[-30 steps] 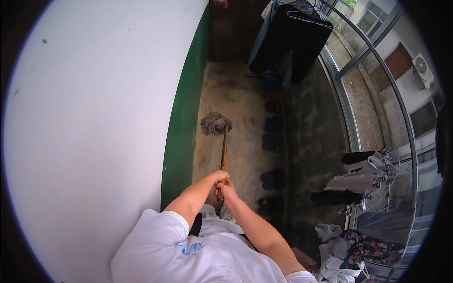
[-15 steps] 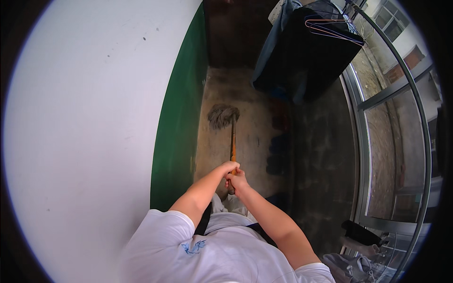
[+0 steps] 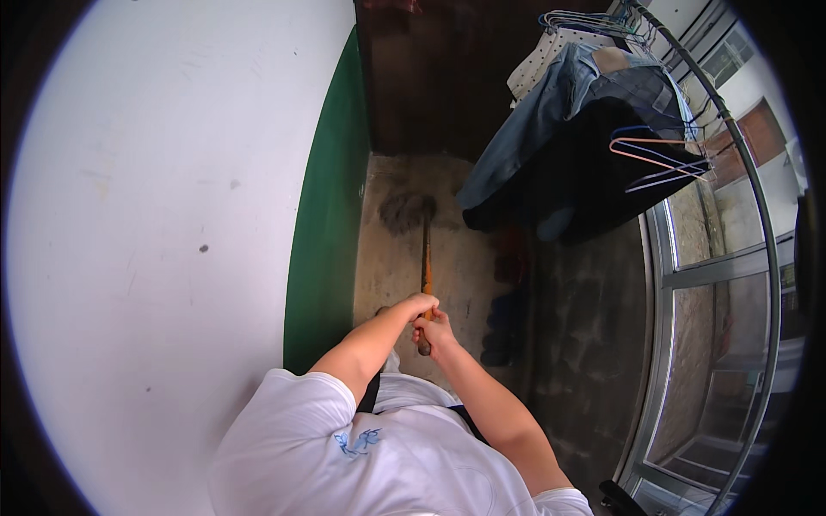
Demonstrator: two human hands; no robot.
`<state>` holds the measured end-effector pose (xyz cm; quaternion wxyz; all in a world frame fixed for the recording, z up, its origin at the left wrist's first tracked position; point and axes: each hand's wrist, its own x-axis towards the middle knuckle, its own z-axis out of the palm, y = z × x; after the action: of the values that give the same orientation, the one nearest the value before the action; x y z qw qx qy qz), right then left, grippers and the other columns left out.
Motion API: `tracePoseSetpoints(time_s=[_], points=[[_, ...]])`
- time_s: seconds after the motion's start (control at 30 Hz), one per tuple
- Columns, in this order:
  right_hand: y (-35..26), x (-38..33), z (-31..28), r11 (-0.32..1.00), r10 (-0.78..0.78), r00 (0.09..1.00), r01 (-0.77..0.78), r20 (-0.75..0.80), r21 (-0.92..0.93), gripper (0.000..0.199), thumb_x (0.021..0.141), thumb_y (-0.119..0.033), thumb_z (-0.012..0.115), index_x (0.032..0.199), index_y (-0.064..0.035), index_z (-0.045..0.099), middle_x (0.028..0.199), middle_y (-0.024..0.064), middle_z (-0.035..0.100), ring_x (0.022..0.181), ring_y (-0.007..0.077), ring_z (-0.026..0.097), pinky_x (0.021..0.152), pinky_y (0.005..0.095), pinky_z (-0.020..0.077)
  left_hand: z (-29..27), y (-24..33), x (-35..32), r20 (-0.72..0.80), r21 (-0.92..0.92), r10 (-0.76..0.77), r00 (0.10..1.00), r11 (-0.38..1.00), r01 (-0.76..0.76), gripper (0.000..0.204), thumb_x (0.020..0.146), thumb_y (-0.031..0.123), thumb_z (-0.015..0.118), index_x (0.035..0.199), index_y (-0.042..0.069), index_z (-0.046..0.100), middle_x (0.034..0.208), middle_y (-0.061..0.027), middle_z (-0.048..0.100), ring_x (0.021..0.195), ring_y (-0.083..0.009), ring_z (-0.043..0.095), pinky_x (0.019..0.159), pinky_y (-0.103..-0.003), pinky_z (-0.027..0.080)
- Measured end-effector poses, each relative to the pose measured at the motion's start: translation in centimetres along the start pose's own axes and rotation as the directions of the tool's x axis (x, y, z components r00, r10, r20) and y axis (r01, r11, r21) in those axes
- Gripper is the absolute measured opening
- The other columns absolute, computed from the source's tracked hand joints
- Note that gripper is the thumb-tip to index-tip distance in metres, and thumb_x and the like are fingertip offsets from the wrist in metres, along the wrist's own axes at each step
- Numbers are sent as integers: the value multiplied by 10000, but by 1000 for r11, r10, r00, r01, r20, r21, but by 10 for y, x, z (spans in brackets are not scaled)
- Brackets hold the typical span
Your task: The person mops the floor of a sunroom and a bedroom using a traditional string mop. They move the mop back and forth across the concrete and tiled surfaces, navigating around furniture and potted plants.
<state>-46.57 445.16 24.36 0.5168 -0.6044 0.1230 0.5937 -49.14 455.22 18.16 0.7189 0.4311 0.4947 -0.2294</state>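
A mop with a dark grey string head (image 3: 403,212) and an orange-brown handle (image 3: 427,258) stretches away from me, its head on the floor near the green wall. My left hand (image 3: 418,304) is closed round the handle. Just below it, my right hand (image 3: 437,330) grips the same handle close to its dark butt end. The strings look smeared, and my fingers partly hide the upper handle.
The floor (image 3: 387,275) is narrow, bounded at left by a green-and-white wall (image 3: 320,241). Jeans (image 3: 525,138), dark clothes (image 3: 594,163) and hangers (image 3: 658,150) hang from a rail (image 3: 757,181) at right, before glazed metal-framed windows (image 3: 723,267). Dark objects (image 3: 508,318) lie along the right side.
The hanging clothes and far wall now sit lower in view, and more of the rail shows. Both hands keep their grip on the mop, whose head has become blurred.
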Motion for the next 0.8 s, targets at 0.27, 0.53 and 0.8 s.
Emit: tracePoseSetpoints(time_s=[0.27, 0.53, 0.8], points=[[-89, 89, 83, 989, -32, 999, 33, -14, 141, 663, 724, 113, 554, 1238, -132, 215, 787, 133, 512, 529, 184, 499, 413, 321, 442, -92, 130, 28, -172, 289, 48, 984, 957, 4, 160, 639, 151, 594, 724, 19, 624, 682, -86, 609, 593, -191, 574, 517, -324, 448], [-232, 192, 124, 993, -113, 989, 109, -96, -51, 591, 721, 116, 549, 1180, -111, 256, 769, 128, 519, 464, 182, 493, 364, 324, 429, -157, 272, 104, -47, 68, 88, 995, 994, -85, 166, 640, 202, 581, 681, 43, 603, 714, -119, 593, 628, -248, 560, 557, -378, 444], [-353, 322, 123, 805, -287, 950, 169, -124, -569, 688, 671, 81, 624, 1272, -97, 339, 723, 163, 568, 522, 230, 566, 424, 386, 446, -209, 422, 170, -465, 544, 489, 738, 816, -198, 589, 756, 270, 631, 1272, 102, 403, 1127, -196, 529, 983, -342, 569, 840, -392, 470]])
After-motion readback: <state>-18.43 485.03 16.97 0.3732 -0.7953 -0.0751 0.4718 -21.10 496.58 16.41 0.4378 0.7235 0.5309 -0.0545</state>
